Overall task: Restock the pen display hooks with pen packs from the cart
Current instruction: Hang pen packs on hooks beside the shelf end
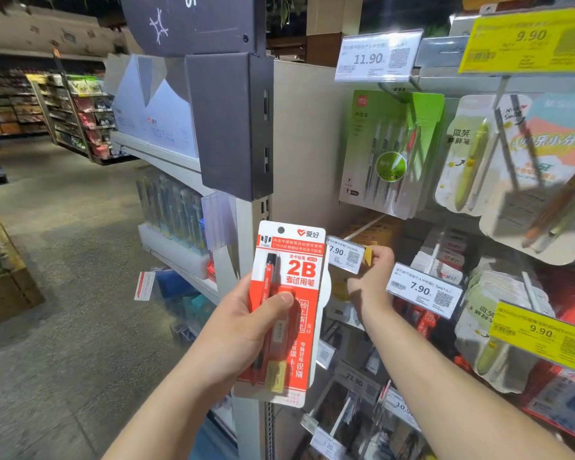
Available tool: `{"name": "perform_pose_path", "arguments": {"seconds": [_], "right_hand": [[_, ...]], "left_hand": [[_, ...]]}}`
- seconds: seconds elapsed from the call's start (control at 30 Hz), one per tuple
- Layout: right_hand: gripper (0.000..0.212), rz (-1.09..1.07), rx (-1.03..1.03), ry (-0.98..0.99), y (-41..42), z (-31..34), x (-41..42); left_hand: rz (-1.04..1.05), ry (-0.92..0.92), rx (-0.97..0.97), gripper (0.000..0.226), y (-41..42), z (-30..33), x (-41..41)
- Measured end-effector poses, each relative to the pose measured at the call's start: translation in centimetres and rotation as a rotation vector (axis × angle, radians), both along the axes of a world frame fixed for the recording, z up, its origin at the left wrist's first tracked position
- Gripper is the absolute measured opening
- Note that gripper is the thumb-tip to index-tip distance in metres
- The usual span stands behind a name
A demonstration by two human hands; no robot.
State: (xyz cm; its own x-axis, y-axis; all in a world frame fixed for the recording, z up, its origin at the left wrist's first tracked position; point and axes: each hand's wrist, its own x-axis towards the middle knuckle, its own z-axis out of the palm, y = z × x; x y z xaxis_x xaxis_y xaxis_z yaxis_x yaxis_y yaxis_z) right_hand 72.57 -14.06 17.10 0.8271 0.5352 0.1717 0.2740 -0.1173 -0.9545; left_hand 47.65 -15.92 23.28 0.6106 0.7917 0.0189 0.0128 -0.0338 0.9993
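**Pack up, hook just to the right**

Left hand (246, 330) grips red 2B pen pack (287, 310) upright, long axis vertical, hang hole on top. Right hand (370, 277) is nearer the target: it pinches the 7.90 price tag (344, 255) at the hook (365, 229) tip. Pack's hole sits just left of the tag, w/ shelf upright (246, 220) close behind. Little room; green pack (390, 151) hangs above.

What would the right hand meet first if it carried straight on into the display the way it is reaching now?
Probably the 7.90 price tag at the tip of the hook: the right hand is already at it, fingers touching. Behind hang yellow packs, though depth is hard to judge.
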Motion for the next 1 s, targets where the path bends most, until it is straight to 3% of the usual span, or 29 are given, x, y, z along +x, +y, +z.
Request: {"name": "perform_pose_path", "arguments": {"seconds": [0.07, 0.2, 0.33, 0.47, 0.53, 0.7, 0.87, 1.0], "right_hand": [[0.066, -0.059, 0.006, 0.067, -0.5, -0.3, -0.3], [0.057, -0.149, -0.062, 0.082, -2.4, -1.6, -2.2], [0.011, -0.055, -0.044, 0.114, -6.2, -1.1, -4.8], [0.029, 0.286, 0.189, 0.339, -10.2, 1.7, -7.5], [0.042, 0.376, 0.23, 0.322, -10.8, 2.1, -7.6], [0.014, 0.239, 0.267, 0.333, -10.9, 1.8, -7.0], [0.011, 0.128, 0.415, 0.482, -12.5, 0.2, -5.2], [0.024, 0.112, 0.377, 0.48, -14.0, -1.0, -3.6]], "left_hand": [[-0.02, 0.001, 0.003, 0.032, 0.0, -0.2, 0.0], [-0.021, 0.006, 0.005, 0.045, 0.1, -0.7, 0.1], [-0.033, 0.025, -0.021, 0.047, 0.3, -1.6, 0.8], [-0.07, 0.064, -0.016, 0.052, 0.3, -2.9, 1.7], [-0.093, 0.091, -0.006, 0.052, 0.2, -3.6, 2.2], [-0.173, 0.107, 0.008, 0.047, -0.2, -4.6, 3.3], [-0.069, 0.13, -0.005, 0.032, 0.2, -4.6, 4.2], [-0.078, 0.156, -0.001, 0.041, 1.0, -4.8, 4.4]]}}
